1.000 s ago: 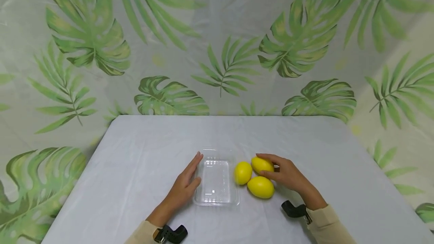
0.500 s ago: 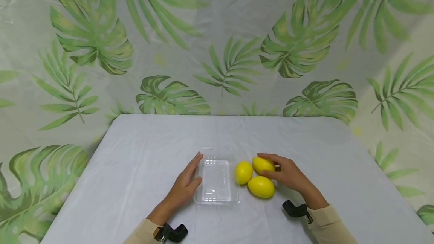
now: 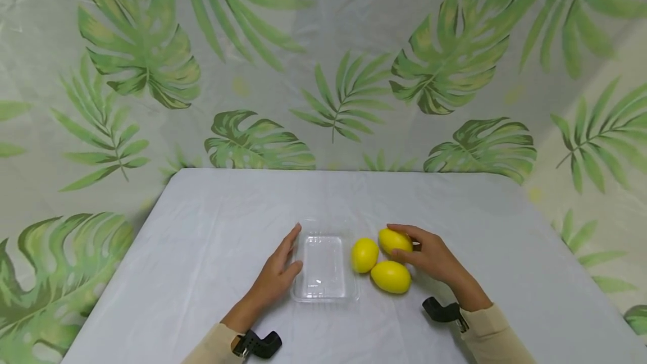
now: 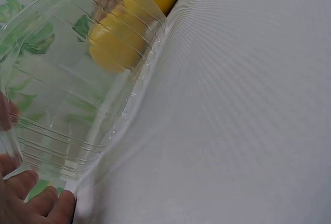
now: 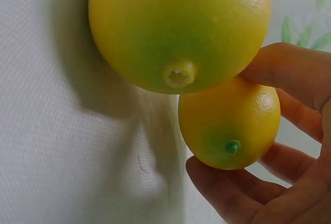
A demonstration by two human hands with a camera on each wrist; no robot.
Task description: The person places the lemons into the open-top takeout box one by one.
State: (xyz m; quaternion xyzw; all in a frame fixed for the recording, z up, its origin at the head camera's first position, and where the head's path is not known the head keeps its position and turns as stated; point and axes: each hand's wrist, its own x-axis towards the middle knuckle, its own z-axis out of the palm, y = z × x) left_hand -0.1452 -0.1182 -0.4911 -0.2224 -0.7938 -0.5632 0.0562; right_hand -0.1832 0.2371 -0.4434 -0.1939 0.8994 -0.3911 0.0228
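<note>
A clear plastic container (image 3: 324, 267) lies with its hollow side up on the white-covered table. My left hand (image 3: 273, 274) rests along its left side, fingers nearly straight and thumb at the rim; in the left wrist view the fingertips (image 4: 44, 200) are right beside its wall. Three yellow lemons sit close together to the right of the container. With thumb and fingers my right hand (image 3: 434, 258) holds the far lemon (image 3: 395, 241), its green stem end showing in the right wrist view. The left lemon (image 3: 365, 255) and the near lemon (image 3: 391, 277) lie beside it.
White cloth covers the table (image 3: 227, 206). Behind it hangs a leaf-patterned backdrop (image 3: 343, 94). Each wrist wears a black camera mount, the left one (image 3: 260, 345) and the right one (image 3: 441, 310) both low over the table.
The view has shifted slightly. Both hands, the container and the lemons keep practically the same places relative to each other, with the right hand still on the far lemon.
</note>
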